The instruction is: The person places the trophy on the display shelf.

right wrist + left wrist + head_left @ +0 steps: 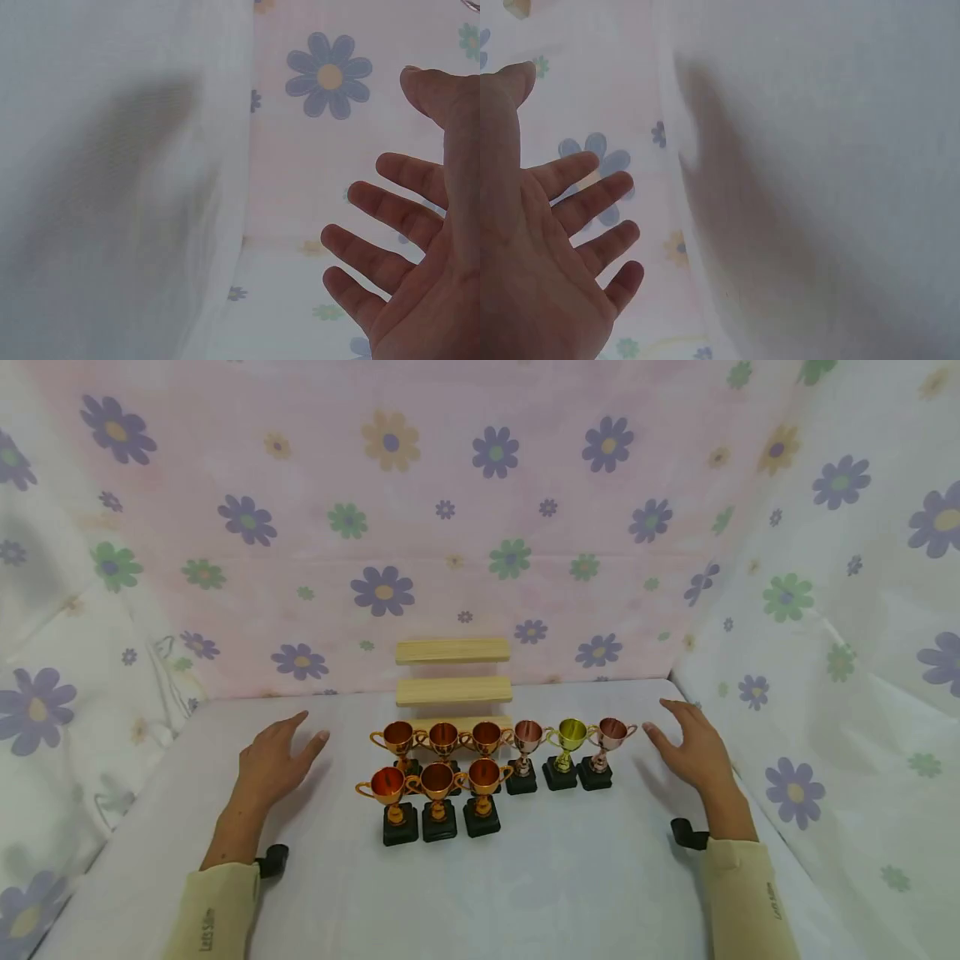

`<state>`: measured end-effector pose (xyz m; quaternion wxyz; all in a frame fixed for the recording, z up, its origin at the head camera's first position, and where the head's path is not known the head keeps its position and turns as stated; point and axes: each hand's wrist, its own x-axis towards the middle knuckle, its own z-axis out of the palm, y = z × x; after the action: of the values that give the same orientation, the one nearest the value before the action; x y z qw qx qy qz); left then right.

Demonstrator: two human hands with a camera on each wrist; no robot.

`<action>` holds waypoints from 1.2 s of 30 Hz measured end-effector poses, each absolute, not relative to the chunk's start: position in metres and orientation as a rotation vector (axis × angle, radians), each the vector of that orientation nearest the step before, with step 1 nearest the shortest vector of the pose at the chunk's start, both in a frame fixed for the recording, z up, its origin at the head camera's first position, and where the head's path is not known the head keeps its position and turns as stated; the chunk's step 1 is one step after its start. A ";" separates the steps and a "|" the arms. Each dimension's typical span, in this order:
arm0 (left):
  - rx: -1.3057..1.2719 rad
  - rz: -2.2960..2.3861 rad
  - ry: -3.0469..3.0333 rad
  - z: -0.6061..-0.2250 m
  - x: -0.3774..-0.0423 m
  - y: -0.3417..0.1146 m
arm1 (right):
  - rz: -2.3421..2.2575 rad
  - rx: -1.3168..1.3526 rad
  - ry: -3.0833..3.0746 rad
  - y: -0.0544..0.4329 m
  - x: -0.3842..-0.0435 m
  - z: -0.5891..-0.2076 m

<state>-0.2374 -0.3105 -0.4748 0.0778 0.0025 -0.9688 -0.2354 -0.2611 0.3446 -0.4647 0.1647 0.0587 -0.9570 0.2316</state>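
My left hand [273, 762] hovers over the white table at the left, fingers spread and holding nothing. At the right, my right hand [693, 756] is likewise spread and apart from everything. Between them stand small trophy cups on black bases. Three orange-gold trophies [438, 783] form the front row, with three more orange-gold trophies [443, 739] close behind, their bases partly hidden. To the right of those are a pink-gold trophy [527, 739], a yellow-gold trophy [572, 737] and another pink-gold trophy [611, 735], the last one nearest my right hand. Both wrist views show empty palms.
Behind the trophies stands a stepped wooden rack [453, 692] with three pale shelves, its lowest partly hidden by cups. A flowered cloth backdrop [450, 527] rises at the back and both sides. The white tablecloth [562, 885] spreads in front.
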 end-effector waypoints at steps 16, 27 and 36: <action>-0.051 -1.172 -2.907 -0.477 -0.242 -0.269 | 0.667 0.255 -2.614 0.331 -0.250 -0.439; 0.037 -1.645 -2.768 -0.481 -0.247 -0.246 | 0.672 0.334 -2.589 0.320 -0.244 -0.421; 0.069 -1.998 -2.622 -0.486 -0.245 -0.227 | 0.697 0.475 -2.591 0.310 -0.235 -0.406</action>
<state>-0.2445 -0.2268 -0.4860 -0.0778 0.0210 -0.7928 -0.6041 -0.2353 0.3105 -0.4056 0.2070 0.1706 -0.9302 0.2504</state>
